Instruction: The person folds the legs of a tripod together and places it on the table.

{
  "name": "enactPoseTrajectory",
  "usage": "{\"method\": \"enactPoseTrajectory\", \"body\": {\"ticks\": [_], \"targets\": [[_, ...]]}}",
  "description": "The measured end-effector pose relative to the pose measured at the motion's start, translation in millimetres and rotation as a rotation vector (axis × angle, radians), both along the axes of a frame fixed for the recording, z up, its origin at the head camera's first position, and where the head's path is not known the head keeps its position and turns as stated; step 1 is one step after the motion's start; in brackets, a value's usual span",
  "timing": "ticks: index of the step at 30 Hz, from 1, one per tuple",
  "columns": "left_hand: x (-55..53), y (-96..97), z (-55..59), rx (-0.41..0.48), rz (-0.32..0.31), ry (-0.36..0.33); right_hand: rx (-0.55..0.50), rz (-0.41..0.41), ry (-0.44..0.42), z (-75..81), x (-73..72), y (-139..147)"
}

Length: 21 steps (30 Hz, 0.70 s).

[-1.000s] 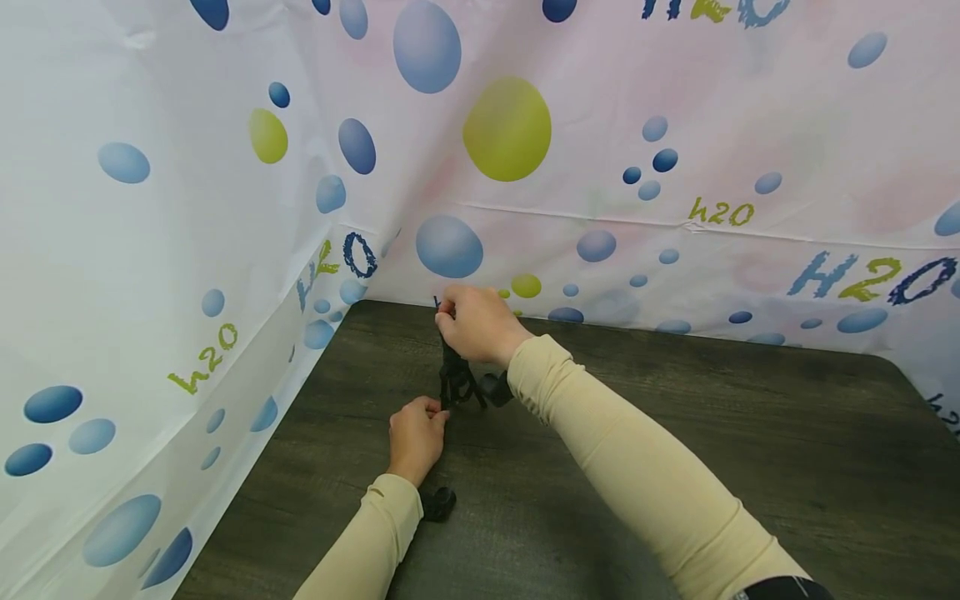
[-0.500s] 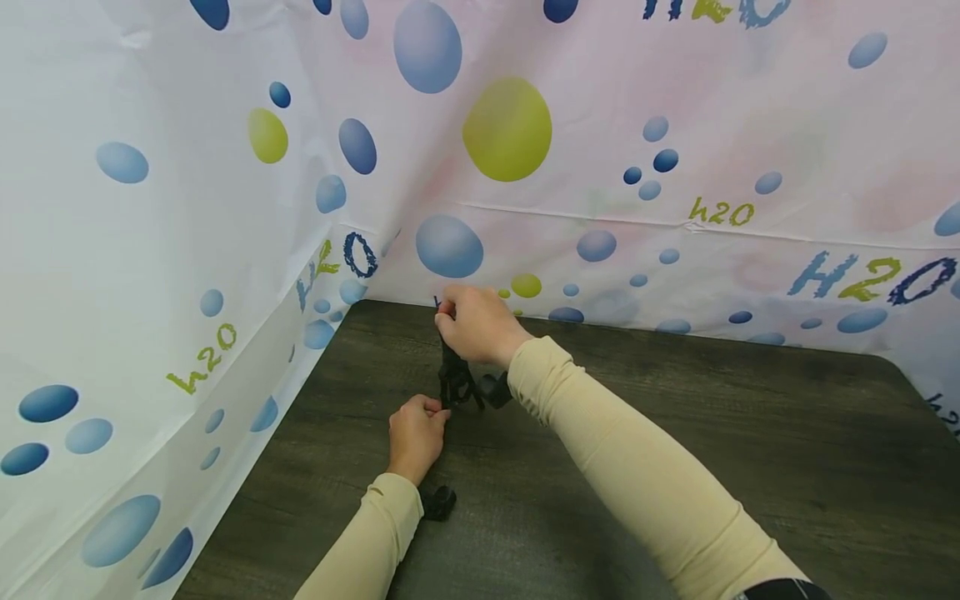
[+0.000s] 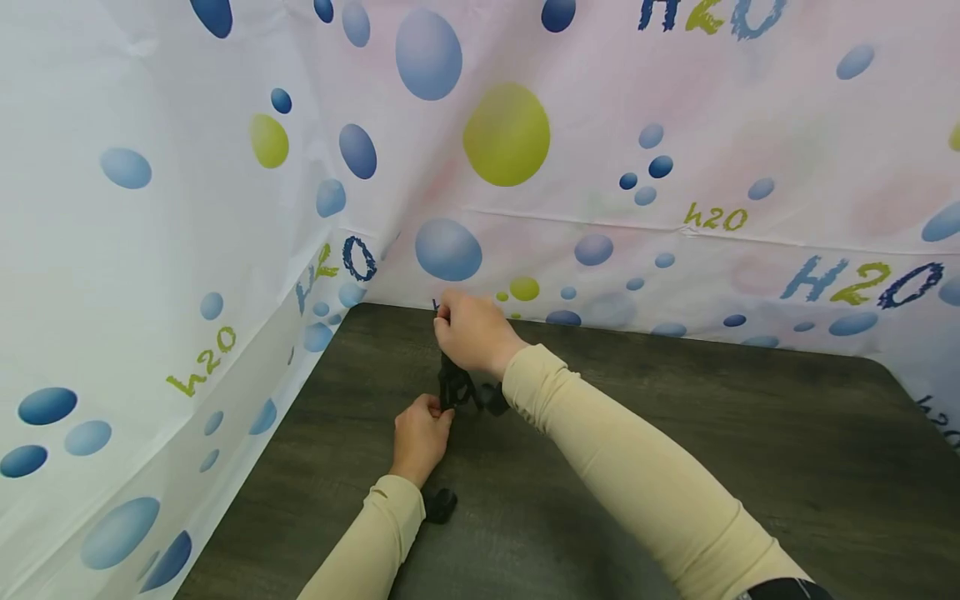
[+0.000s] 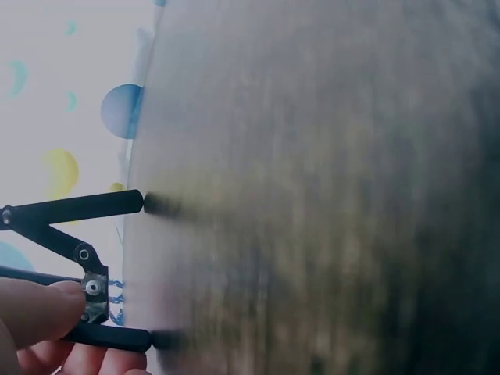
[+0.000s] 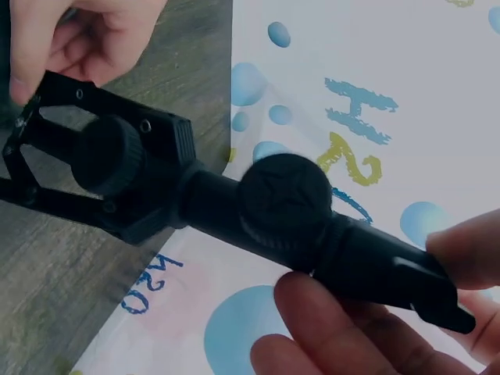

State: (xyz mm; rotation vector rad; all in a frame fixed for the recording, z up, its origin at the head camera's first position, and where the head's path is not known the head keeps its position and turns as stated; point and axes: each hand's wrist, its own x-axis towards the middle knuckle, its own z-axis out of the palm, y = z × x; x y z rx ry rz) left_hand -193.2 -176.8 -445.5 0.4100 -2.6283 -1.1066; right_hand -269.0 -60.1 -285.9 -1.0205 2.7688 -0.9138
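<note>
A small black tripod [image 3: 454, 385] stands on the dark table near its back left corner, legs spread. My right hand [image 3: 474, 332] holds its top section from above; in the right wrist view the fingers [image 5: 320, 316] and thumb curl round the upper column [image 5: 367, 266], below which two round knobs show. Lower down, my left hand [image 3: 420, 437] pinches the tripod close to a leg. In the left wrist view the thumb [image 4: 43, 308] lies against a metal hinge bracket [image 4: 94, 287], and two leg ends [image 4: 117, 201] meet the table. The right hand covers the tripod's top in the head view.
The dark wood-grain table [image 3: 637, 467] extends to the right and toward me. A white sheet with coloured dots [image 3: 600, 150] hangs along the back and left edges. A small black block [image 3: 440, 506] sits at the left wrist, another [image 3: 494, 400] beneath the right wrist.
The head view has shifted slightly. Both hands keep their hold on the tripod, the left one a little further right in the picture; the tripod stays in place.
</note>
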Motion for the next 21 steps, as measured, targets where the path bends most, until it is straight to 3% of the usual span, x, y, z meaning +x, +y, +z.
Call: {"method": "enactPoseTrajectory", "body": {"ticks": [5,10,15,21], "targets": [[0.7,-0.2,0.6,-0.019,-0.017,0.023,-0.022,-0.021,-0.055,-3.2,1.6,5.5],[1.6,-1.2,1.0,0.014,-0.014,0.029,-0.154,-0.044,-0.157,-15.0,-0.8,27.9],[2.0,-3.1,1.5,0.026,-0.018,0.056,-0.281,-0.087,-0.193,-47.6,0.2,54.0],[1.7,-3.1,3.8,0.017,-0.029,0.094,-0.322,-0.105,-0.222,-86.5,6.4,65.1]]}}
